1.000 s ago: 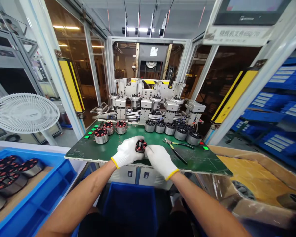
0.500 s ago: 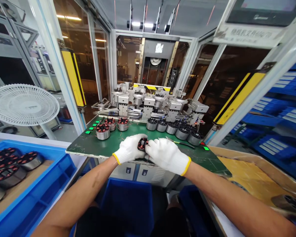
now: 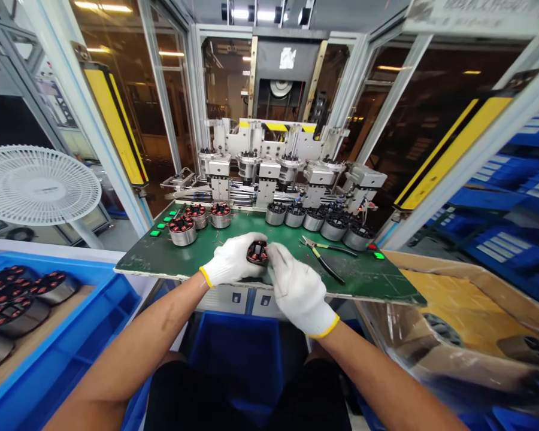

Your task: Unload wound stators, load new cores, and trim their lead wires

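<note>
My left hand [image 3: 229, 260], in a white knit glove with a yellow cuff, is closed around a motor stator [image 3: 257, 254] with copper windings, above the front of the green worktable [image 3: 381, 281]. My right hand [image 3: 299, 290], gloved the same way, is at the stator's right side. Its fingers are pressed together; whatever they pinch is too small to make out. To its right lie diagonal cutting pliers [image 3: 329, 269], handles spread. Further back on the left stand three wound stators [image 3: 182, 234]. Several stators without visible copper [image 3: 313, 220] line the back right.
Behind the table is a winding machine [image 3: 267, 185]. A blue bin [image 3: 112, 317] with wound stators stands at left, below a white fan [image 3: 40, 185]. At right, a plastic-lined box [image 3: 467, 299] holds stators. Yellow guard bars [image 3: 114, 123] flank the opening, and a blue crate [image 3: 238, 359] sits below.
My right hand has drawn slightly back and down from the stator, its fingers now at the stator's side. The pliers now show more fully. The camera view has tilted downward.
</note>
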### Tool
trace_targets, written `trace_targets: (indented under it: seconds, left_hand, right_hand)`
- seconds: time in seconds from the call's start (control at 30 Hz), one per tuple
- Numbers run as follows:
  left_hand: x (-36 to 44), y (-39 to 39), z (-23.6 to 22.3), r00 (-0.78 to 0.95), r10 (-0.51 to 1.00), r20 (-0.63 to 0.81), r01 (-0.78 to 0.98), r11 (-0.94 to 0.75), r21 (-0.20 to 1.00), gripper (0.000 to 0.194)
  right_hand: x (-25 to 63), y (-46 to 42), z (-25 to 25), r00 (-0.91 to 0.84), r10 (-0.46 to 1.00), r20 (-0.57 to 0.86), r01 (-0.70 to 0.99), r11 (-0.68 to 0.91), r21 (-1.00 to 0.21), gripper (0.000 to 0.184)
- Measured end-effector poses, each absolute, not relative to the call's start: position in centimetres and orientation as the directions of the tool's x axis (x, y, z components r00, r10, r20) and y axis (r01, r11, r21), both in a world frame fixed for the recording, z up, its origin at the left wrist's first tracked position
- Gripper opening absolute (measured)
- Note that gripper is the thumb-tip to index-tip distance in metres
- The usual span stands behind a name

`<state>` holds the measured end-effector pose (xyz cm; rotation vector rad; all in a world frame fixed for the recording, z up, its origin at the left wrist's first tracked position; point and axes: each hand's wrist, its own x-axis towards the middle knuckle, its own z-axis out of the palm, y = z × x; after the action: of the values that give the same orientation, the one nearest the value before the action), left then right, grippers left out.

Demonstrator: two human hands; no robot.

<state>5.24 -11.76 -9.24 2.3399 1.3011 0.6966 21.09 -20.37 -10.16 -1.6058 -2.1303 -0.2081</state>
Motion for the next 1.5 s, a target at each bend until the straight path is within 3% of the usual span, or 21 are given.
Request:
trace_targets:
  seconds: [0.07, 0.1, 0.13, 0.2, 0.27, 0.33, 0.4, 0.47, 0.6, 0.83, 0.93, 1.03, 1.13, 1.23, 1.3, 1.4, 1.5]
  left_hand:
    - [4.9, -11.6, -9.0, 0.482, 0.846, 0.229, 0.65, -0.52, 0.553, 0.067]
    - [4.8, -11.4, -9.0, 0.508, 0.832, 0.224, 0.627, -0.536, 0.566, 0.068]
    - [4.6, -11.2, -8.9, 0.542, 0.811, 0.22, 0.596, -0.555, 0.58, 0.069]
    - [4.4, -10.7, -8.9, 0.61, 0.762, 0.218, 0.525, -0.595, 0.608, 0.067]
    - [4.2, -10.2, -9.1, 0.659, 0.718, 0.224, 0.462, -0.621, 0.633, 0.066]
    - [4.1, -9.8, -9.2, 0.689, 0.688, 0.23, 0.411, -0.632, 0.657, 0.066]
    - [4.0, -9.5, -9.2, 0.71, 0.668, 0.222, 0.377, -0.627, 0.681, 0.067]
    - [4.0, -9.5, -9.0, 0.715, 0.67, 0.199, 0.376, -0.609, 0.699, 0.069]
    - [3.9, -9.7, -8.6, 0.702, 0.697, 0.143, 0.408, -0.559, 0.722, 0.072]
    - [4.2, -9.9, -8.1, 0.72, 0.686, 0.109, 0.461, -0.589, 0.663, 0.07]
    - [3.6, -10.3, -5.5, 0.758, 0.647, 0.085, 0.525, -0.682, 0.51, 0.076]
    - [3.8, -12.0, -1.8, 0.705, 0.681, 0.196, 0.64, -0.731, 0.238, 0.08]
    - [6.1, -14.5, -0.3, 0.51, 0.809, 0.292, 0.84, -0.541, 0.031, 0.068]
    - [9.3, -16.2, -2.1, 0.31, 0.926, 0.214, 0.951, -0.305, -0.055, 0.068]
    - [10.4, -16.4, -3.7, 0.271, 0.944, 0.187, 0.962, -0.258, -0.094, 0.062]
    - [8.9, -15.3, -4.6, 0.397, 0.891, 0.221, 0.917, -0.376, -0.132, 0.054]
    - [5.8, -13.7, -4.0, 0.673, 0.728, 0.133, 0.737, -0.674, -0.042, 0.051]
  right_hand:
    - [21.0, -19.9, -9.9, -0.101, 0.908, 0.408, 0.985, 0.148, -0.084, 0.037]
    - [20.9, -19.6, -9.9, -0.063, 0.926, 0.373, 0.978, 0.132, -0.162, 0.034]
    - [20.8, -19.5, -10.0, -0.043, 0.949, 0.312, 0.931, 0.151, -0.333, 0.03]
    - [20.6, -19.3, -10.5, -0.068, 0.986, 0.152, 0.658, 0.159, -0.736, 0.026]
    - [20.2, -19.3, -11.4, -0.18, 0.983, 0.017, 0.268, 0.066, -0.961, 0.027]
    - [19.5, -19.4, -12.8, -0.284, 0.958, -0.036, -0.097, -0.066, -0.993, 0.028]
    - [18.7, -19.7, -14.4, -0.32, 0.947, -0.018, -0.423, -0.16, -0.892, 0.027]
    - [18.0, -20.2, -15.9, -0.256, 0.967, -0.012, -0.578, -0.163, -0.8, 0.031]
    - [17.7, -21.2, -18.5, -0.066, 0.996, -0.061, -0.454, -0.084, -0.887, 0.038]
    - [18.9, -22.7, -23.9, -0.031, 0.988, -0.151, -0.15, -0.154, -0.977, 0.04]
    - [19.9, -24.0, -28.7, -0.04, 0.958, -0.285, 0.019, -0.284, -0.959, 0.037]
    - [22.1, -25.3, -31.9, -0.02, 0.947, -0.321, 0.203, -0.31, -0.929, 0.032]
    - [24.8, -25.7, -29.9, 0.057, 0.975, -0.216, 0.364, -0.222, -0.904, 0.031]
    - [27.3, -25.4, -24.3, 0.085, 0.996, 0.018, 0.534, -0.031, -0.845, 0.035]
    - [28.8, -25.1, -20.8, 0.118, 0.979, 0.168, 0.611, 0.062, -0.789, 0.036]
    - [30.8, -24.9, -17.2, 0.258, 0.917, 0.306, 0.648, 0.071, -0.758, 0.034]
    - [31.7, -24.6, -14.7, 0.382, 0.855, 0.351, 0.579, 0.075, -0.812, 0.035]
